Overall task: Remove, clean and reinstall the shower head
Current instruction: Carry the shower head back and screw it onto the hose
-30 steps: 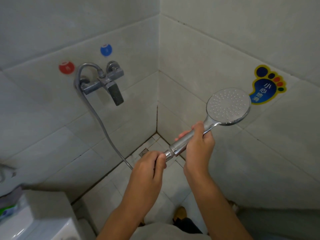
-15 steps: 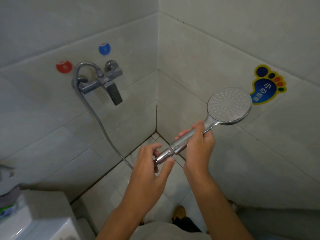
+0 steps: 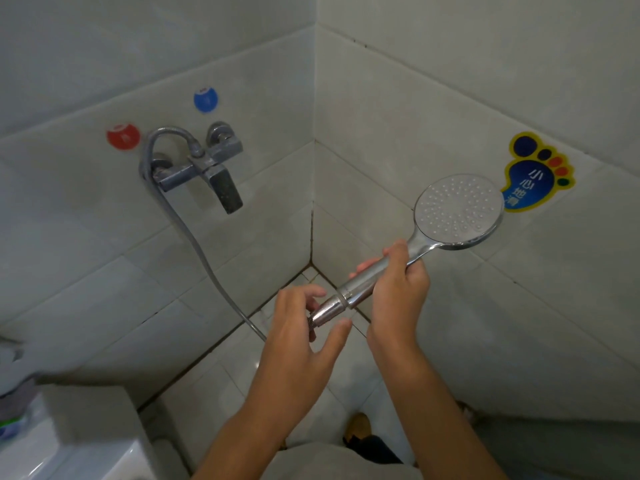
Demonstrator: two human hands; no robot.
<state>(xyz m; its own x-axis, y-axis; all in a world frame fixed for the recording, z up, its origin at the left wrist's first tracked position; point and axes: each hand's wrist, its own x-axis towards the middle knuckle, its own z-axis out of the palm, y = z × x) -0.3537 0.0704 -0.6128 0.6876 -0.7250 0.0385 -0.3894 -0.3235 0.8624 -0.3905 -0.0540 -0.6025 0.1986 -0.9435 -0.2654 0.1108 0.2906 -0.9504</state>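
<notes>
I hold a chrome shower head (image 3: 459,209) in front of the tiled corner, its round spray face turned up toward me. My right hand (image 3: 398,292) grips the middle of its handle (image 3: 360,287). My left hand (image 3: 298,341) is at the handle's lower end, fingers curled over the hose nut (image 3: 329,310) and thumb stretched out under it. The metal hose (image 3: 204,258) runs from the nut down to the floor and up to the wall mixer tap (image 3: 207,168).
Red (image 3: 123,136) and blue (image 3: 205,99) round stickers sit above the tap on the left wall. A foot-shaped sticker (image 3: 533,178) is on the right wall behind the shower head. A white fixture (image 3: 69,445) fills the lower left corner. My shoe (image 3: 358,426) stands on the floor tiles.
My left hand has loosened from a full grip on the hose nut; its thumb now stretches out beneath it. The nut shows more. My right hand and the shower head have barely moved.
</notes>
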